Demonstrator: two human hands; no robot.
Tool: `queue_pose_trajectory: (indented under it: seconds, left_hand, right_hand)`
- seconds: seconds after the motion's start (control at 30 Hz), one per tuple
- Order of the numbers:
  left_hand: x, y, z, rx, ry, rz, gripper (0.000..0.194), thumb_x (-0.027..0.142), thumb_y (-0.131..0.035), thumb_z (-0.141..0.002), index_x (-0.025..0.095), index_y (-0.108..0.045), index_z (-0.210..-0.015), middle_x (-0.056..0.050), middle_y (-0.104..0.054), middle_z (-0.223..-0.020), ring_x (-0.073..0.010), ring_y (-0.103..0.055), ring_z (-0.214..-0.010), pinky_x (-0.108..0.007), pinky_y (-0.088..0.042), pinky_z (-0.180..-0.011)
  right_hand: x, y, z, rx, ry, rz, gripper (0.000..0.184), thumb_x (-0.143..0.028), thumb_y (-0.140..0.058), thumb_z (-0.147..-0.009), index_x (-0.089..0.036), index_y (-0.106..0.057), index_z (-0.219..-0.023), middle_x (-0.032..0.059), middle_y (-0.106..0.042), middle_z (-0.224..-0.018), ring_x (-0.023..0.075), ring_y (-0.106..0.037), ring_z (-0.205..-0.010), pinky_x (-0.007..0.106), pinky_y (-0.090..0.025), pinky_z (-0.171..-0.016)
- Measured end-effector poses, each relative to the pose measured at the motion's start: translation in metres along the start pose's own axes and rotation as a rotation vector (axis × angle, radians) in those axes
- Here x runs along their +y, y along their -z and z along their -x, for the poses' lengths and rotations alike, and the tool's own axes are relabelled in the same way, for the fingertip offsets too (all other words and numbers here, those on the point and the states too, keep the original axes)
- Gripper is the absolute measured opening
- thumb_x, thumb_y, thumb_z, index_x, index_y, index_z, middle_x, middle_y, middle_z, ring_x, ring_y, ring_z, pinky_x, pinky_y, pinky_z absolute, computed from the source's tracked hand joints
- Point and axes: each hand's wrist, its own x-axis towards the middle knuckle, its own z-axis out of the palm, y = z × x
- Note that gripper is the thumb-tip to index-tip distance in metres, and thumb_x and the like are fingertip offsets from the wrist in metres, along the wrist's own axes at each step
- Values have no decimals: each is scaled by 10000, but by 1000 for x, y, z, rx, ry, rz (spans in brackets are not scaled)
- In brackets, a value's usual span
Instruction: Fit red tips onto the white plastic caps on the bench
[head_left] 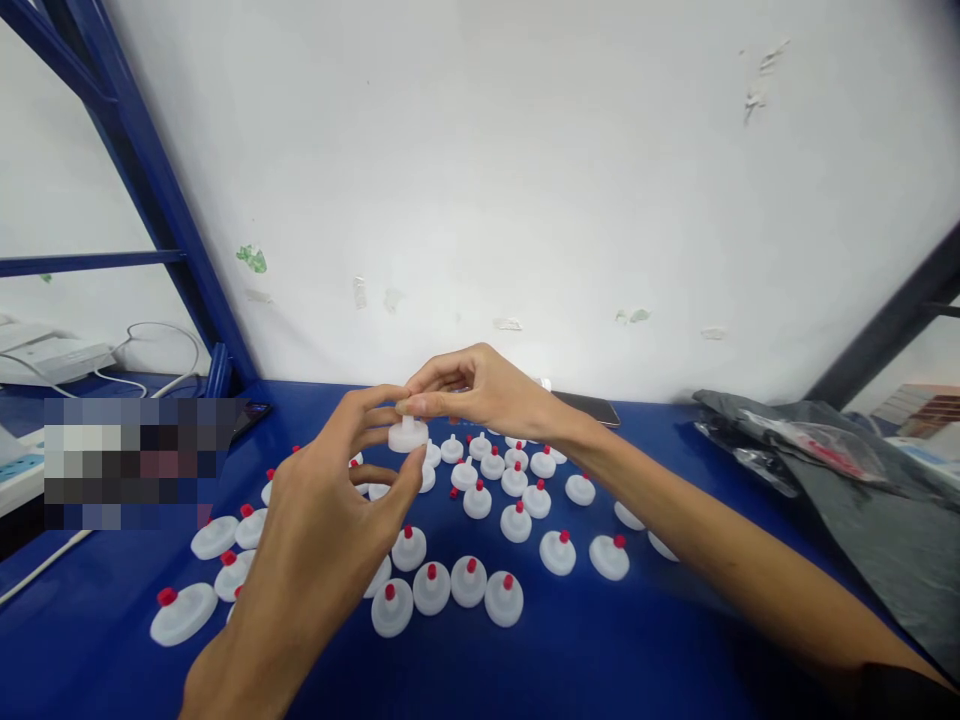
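Above the blue table, my left hand [315, 505] holds a white plastic disc with a stem [407, 436] between thumb and fingers, stem upward. My right hand [491, 392] meets it from the other side, its thumb and fingertips pinched at the top of the stem. Whatever sits between those fingertips is hidden. Below and around both hands lie many similar white discs, most with red caps [431, 571] on their stems. One disc with a bare stem [464, 473] stands behind the left hand, close to a loose red cap [454, 493].
The blue table [600, 640] meets a white wall [525, 200]. A dark phone [591, 408] lies by the wall. Grey plastic bags [832, 480] cover the right side. At left are a blue metal frame [161, 190], a power strip [21, 472], cables and a pixelated area.
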Motion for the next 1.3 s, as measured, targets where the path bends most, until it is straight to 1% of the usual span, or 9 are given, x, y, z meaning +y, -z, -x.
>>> queue_pose_trajectory:
  seconds: [0.2, 0.37, 0.43, 0.53, 0.6, 0.67, 0.8, 0.93, 1.3]
  left_hand:
    - [8, -2, 3, 0, 55, 24, 642, 393, -699, -893, 314, -490, -1494, -54, -768, -1116, -250, -757, -1063, -340, -688, -761]
    - [2, -1, 0, 3, 54, -7, 780, 461, -705, -895, 361, -353, -1585, -82, -739, -1244, -288, -748, -1112, -419, -688, -807]
    - [-1, 2, -2, 34, 33, -66, 822, 513, -715, -884, 363, -329, -1594, -104, -693, -1324, -308, -730, -1143, -412, -688, -772]
    - [-1, 6, -4, 70, 36, -125, 735, 525, -658, -930, 339, -355, -1573, -102, -674, -1313, -292, -723, -1126, -380, -674, -751]
    - [2, 7, -3, 70, 54, -133, 669, 509, -615, -962, 331, -373, -1558, -92, -673, -1295, -274, -723, -1104, -369, -664, -757]
    - [5, 7, -2, 62, 65, -134, 636, 505, -595, -972, 336, -388, -1549, -83, -668, -1297, -259, -725, -1080, -359, -657, -750]
    - [5, 6, -2, 52, 57, -117, 601, 482, -579, -980, 313, -420, -1535, -85, -671, -1288, -253, -721, -1067, -327, -639, -700]
    - [0, 6, -4, 58, 33, -113, 599, 487, -593, -967, 324, -446, -1525, -84, -675, -1280, -254, -730, -1028, -328, -634, -674]
    - [-4, 3, -4, 62, 4, -107, 567, 472, -586, -964, 276, -495, -1488, -101, -676, -1262, -240, -742, -953, -299, -627, -610]
  right_hand:
    - [-12, -3, 5, -22, 13, 265, 231, -394, -672, -983, -184, -767, -961, 18, -741, -877, 137, -640, -802, 280, -478, -736]
    - [-11, 1, 5, -17, 14, 460, 261, -396, -566, -1045, -198, -737, -1033, 21, -754, -937, 136, -656, -806, 274, -477, -720]
    - [-2, 9, 0, 33, -40, 535, 241, -374, -562, -1049, -200, -728, -1061, 27, -767, -990, 142, -677, -859, 272, -497, -767]
    - [24, 23, -13, 101, -162, 665, 193, -315, -594, -1038, -171, -721, -1017, 55, -765, -996, 170, -688, -922, 310, -517, -848]
    - [45, 30, -20, 78, -250, 739, 176, -307, -625, -1030, -156, -714, -1022, 64, -746, -1016, 189, -692, -941, 365, -551, -883]
    - [64, 35, -23, 7, -329, 787, 231, -356, -656, -1021, -159, -693, -1137, 69, -719, -1128, 200, -699, -978, 408, -589, -886]
    - [84, 41, -19, -100, -440, 838, 321, -376, -664, -1018, -172, -656, -1267, 93, -680, -1260, 225, -694, -1052, 432, -603, -903]
    - [84, 46, -14, -146, -484, 842, 319, -372, -663, -1018, -179, -657, -1271, 95, -672, -1285, 233, -686, -1083, 445, -595, -928]
    - [90, 40, -5, -164, -490, 702, 290, -384, -659, -1022, -158, -676, -1203, 74, -709, -1172, 203, -710, -982, 402, -614, -856]
